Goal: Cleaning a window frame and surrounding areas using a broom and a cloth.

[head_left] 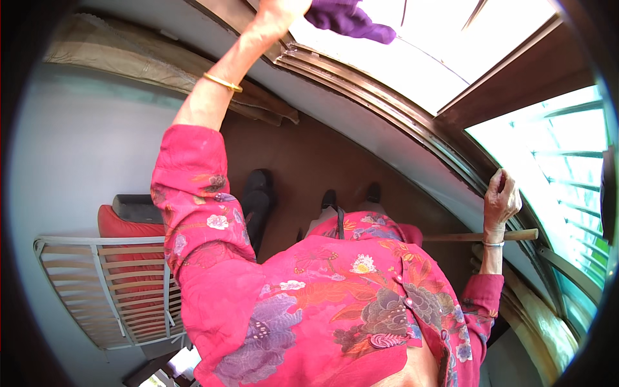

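Note:
My left hand [283, 12], wearing a gold bangle, is raised at the top edge of the view, its fingers partly cut off. It has hold of a bunched purple cloth [355, 22], which lies against the bright window pane [411, 58]. On the right, my right hand [503, 198], with a silver-coloured bangle, is curled with its fingers closed beside the brown window frame [464, 150]. I see nothing in it; whether it grips the frame's edge cannot be told. A wooden stick [524, 235] passes by my right wrist.
Window tracks [362, 80] run along the sill. Curtains hang at the upper left [125, 53] and lower right [541, 334]. A slatted bed frame [101, 290] with a red cushion [109, 225] stands at left. On the brown floor [309, 150] is a dark shoe or boot [258, 188].

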Available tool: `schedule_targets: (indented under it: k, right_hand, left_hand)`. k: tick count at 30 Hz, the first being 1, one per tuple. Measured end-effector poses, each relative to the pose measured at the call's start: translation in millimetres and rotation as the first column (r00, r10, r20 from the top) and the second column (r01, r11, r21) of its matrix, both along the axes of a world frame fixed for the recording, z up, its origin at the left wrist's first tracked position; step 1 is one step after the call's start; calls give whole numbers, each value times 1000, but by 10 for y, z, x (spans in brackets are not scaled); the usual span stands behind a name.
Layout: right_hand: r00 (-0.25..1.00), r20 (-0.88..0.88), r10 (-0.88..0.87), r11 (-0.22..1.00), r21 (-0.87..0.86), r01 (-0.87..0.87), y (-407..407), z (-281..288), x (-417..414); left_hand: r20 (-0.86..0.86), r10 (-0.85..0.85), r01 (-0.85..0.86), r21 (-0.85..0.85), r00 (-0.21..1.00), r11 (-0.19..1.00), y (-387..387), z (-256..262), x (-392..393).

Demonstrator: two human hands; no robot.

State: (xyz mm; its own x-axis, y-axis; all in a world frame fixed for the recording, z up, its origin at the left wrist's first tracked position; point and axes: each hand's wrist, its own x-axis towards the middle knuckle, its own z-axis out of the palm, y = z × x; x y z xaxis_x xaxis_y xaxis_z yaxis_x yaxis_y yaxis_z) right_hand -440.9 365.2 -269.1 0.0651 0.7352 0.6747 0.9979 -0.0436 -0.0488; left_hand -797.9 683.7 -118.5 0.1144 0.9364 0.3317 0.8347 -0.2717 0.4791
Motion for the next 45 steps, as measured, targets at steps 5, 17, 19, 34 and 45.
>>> schedule_targets:
  k: [5, 17, 19, 34, 45]
  right_hand:
    - [1000, 6, -6, 1000, -1, 6, 12, 6, 5]
    - [999, 12, 42, 999, 17, -42, 75, 16, -72]
    - [998, 25, -51, 998, -23, 52, -42, -40, 39]
    - [1000, 4, -25, 1000, 9, 25, 11, 12, -15]
    - [1000, -6, -28, 999, 14, 28, -10, -5, -8]
  left_hand:
    - [-339, -367, 422, 104, 866, 901, -93, -1280, -358]
    - [901, -240, 586, -20, 361, 810, -415, -256, 616]
    - [662, -292, 524, -179, 690, 833, -171, 27, 576]
    - [-585, -561, 662, -54, 586, 748, -419, -1084, -633]
    - [-639, -598, 732, -79, 484, 677, -410, -1124, -457]
